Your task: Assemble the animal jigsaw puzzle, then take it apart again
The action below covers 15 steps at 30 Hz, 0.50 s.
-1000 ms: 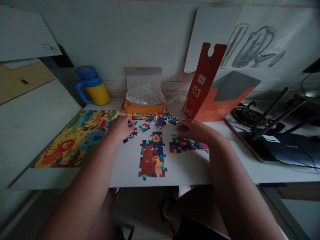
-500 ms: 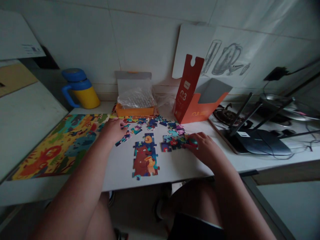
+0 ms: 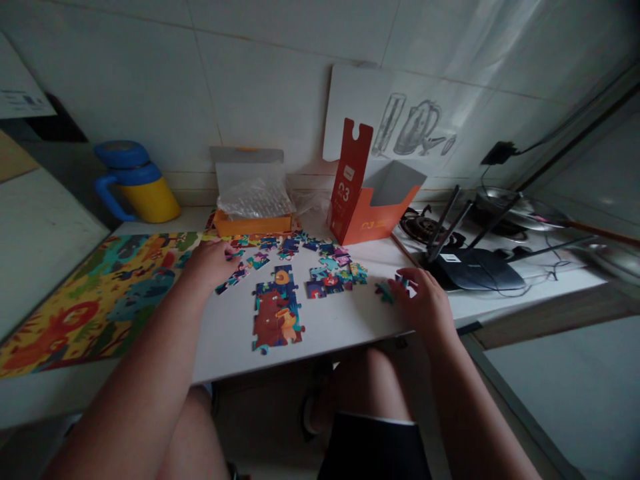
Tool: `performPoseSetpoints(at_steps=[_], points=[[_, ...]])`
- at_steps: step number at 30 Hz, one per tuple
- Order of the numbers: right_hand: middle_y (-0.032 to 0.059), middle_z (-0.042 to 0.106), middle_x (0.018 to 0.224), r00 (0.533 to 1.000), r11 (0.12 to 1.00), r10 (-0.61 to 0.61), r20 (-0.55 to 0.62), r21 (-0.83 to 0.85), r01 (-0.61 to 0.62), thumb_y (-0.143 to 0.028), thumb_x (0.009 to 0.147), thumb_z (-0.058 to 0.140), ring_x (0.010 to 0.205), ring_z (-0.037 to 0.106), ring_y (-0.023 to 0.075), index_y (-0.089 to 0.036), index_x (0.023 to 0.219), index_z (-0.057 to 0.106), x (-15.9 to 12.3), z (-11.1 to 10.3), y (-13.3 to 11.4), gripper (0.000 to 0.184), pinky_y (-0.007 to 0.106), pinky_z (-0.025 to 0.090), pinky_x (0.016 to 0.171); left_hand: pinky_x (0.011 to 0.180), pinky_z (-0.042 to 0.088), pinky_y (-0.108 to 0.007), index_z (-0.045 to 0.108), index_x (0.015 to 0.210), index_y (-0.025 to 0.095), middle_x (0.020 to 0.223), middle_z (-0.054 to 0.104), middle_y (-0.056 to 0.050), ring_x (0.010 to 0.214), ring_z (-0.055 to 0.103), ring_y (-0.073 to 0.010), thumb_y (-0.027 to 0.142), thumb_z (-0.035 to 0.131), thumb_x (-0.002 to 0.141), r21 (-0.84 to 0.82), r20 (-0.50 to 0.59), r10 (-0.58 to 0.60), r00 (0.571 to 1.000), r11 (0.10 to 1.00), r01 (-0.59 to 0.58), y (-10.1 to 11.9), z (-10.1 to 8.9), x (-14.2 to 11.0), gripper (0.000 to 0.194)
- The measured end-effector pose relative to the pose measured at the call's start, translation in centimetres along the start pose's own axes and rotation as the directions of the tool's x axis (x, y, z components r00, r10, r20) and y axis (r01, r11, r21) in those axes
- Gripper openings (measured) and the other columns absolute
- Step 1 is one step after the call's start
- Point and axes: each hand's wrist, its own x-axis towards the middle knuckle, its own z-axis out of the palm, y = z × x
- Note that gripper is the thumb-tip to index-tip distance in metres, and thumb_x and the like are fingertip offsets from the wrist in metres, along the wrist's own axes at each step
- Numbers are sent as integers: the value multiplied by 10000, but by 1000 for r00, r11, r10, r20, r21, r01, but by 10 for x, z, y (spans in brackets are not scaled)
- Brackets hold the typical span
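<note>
My left hand [image 3: 211, 263] rests at the back left of the white counter, its fingers curled and closed on a small dark jigsaw puzzle piece [image 3: 236, 254]; its palm side is hidden. Over on the right, my right hand [image 3: 425, 300] pinches a puzzle piece [image 3: 404, 285] with a pale edge. A teal piece [image 3: 385, 291] lies by those fingertips. Between the hands is a joined puzzle section [image 3: 276, 313] showing a brown bear and a yellow animal. Right of it, a cluster of pieces [image 3: 330, 281] lies close together. Several loose pieces [image 3: 289, 248] are scattered behind.
A colourful animal picture sheet [image 3: 125, 280] covers the counter's left. Behind stand a blue and yellow jug [image 3: 145, 190], an open orange box [image 3: 255, 225] with bubble wrap, and a tall orange carton [image 3: 373, 217]. A black router [image 3: 475, 270] and a stove burner [image 3: 425, 227] are at right.
My right hand has moved right, away from the cluster, with pieces now at its fingertips apart from the rest. My left hand has stayed by the same pieces. The view has turned rightward.
</note>
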Motion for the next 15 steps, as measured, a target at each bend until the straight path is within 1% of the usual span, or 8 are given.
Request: performPoseSetpoints(at_steps=[2, 4, 6, 8, 10, 12, 13, 15], points=[[135, 725, 1164, 1000, 999, -20, 10, -27, 21, -447, 997, 648, 1012, 718, 304, -223, 1147, 691, 12, 1, 6, 273, 454, 583, 910, 1035, 567, -403, 779, 1003, 218, 1183, 808, -127, 1147, 738, -331, 412, 622, 850, 0, -4, 10, 1000, 1000, -10, -1, 1, 1, 293], [137, 727, 1145, 997, 997, -52, 52, -56, 55, -425, 997, 645, 964, 716, 293, -208, 1130, 707, 27, 3, 8, 262, 444, 577, 897, 1037, 565, -396, 777, 1008, 217, 1185, 812, -125, 1140, 739, -327, 409, 625, 847, 1, 8, 12, 1000, 1000, -12, -2, 1, 1, 293], [144, 734, 1166, 986, 992, -96, 135, -74, 107, -384, 1000, 635, 936, 718, 279, -198, 1112, 725, 41, 6, 7, 235, 437, 574, 903, 1026, 567, -384, 776, 1011, 220, 1173, 815, -118, 1129, 742, -322, 416, 625, 847, 0, 15, 12, 1000, 1000, -12, -3, 1, 2, 297], [152, 739, 1214, 965, 980, -168, 203, -68, 185, -371, 1005, 631, 996, 724, 290, -197, 1109, 742, 53, 11, 3, 231, 455, 568, 958, 1013, 568, -371, 776, 1020, 220, 1164, 816, -113, 1120, 744, -313, 427, 621, 851, 2, 15, 12, 1000, 1000, -12, -3, 1, 2, 309], [156, 739, 1283, 933, 959, -270, 238, -18, 282, -404, 1008, 651, 1133, 714, 318, -205, 1149, 752, 60, 18, -3, 264, 488, 547, 1045, 1014, 565, -367, 777, 1034, 215, 1173, 815, -114, 1130, 741, -308, 431, 612, 855, 13, 17, 15, 1000, 1000, -15, -3, 1, 2, 326], [145, 730, 1357, 888, 927, -371, 272, 61, 369, -431, 988, 702, 1260, 680, 331, -227, 1242, 743, 64, 27, -10, 328, 504, 520, 1117, 1029, 559, -380, 780, 1046, 202, 1206, 809, -124, 1164, 732, -316, 431, 608, 852, 19, 23, 23, 999, 1000, -23, -3, 1, 1, 346], [134, 729, 1375, 862, 912, -409, 300, 95, 400, -426, 973, 730, 1292, 669, 328, -242, 1288, 731, 65, 31, -14, 365, 503, 514, 1134, 1036, 556, -389, 782, 1051, 194, 1227, 804, -131, 1183, 727, -323, 432, 608, 851, 20, 24, 27, 999, 999, -28, -3, 1, 1, 356], [113, 745, 1352, 818, 893, -447, 362, 130, 430, -390, 967, 745, 1279, 678, 311, -261, 1332, 713, 66, 39, -19, 389, 483, 521, 1131, 1052, 551, -401, 786, 1057, 181, 1264, 795, -141, 1224, 716, -335, 431, 608, 851, 19, 21, 30, 999, 999, -30, -3, 0, 1, 369]])
